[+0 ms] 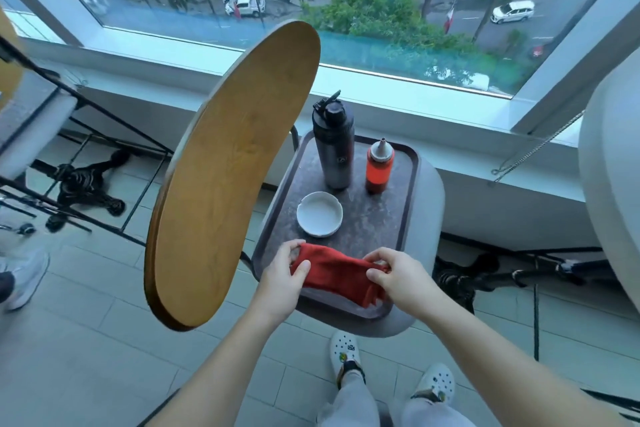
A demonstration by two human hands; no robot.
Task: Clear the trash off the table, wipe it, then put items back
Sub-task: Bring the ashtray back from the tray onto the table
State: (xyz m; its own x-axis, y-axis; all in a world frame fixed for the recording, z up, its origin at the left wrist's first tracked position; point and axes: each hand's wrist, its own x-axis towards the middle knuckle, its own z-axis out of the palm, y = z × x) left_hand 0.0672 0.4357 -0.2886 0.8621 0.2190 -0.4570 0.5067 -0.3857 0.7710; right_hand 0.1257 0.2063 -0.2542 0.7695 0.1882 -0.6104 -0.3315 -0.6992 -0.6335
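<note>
From the head view, my left hand and right hand each pinch an end of the red cloth, stretched between them over the near edge of the dark tray at lower centre, apparently readying it to wipe; the black bottle, red sauce bottle and white dish wait on that tray, parked on a grey seat; the round wooden bench fills centre left, bare; a window above overlooks a street; tiled floor below.
</note>
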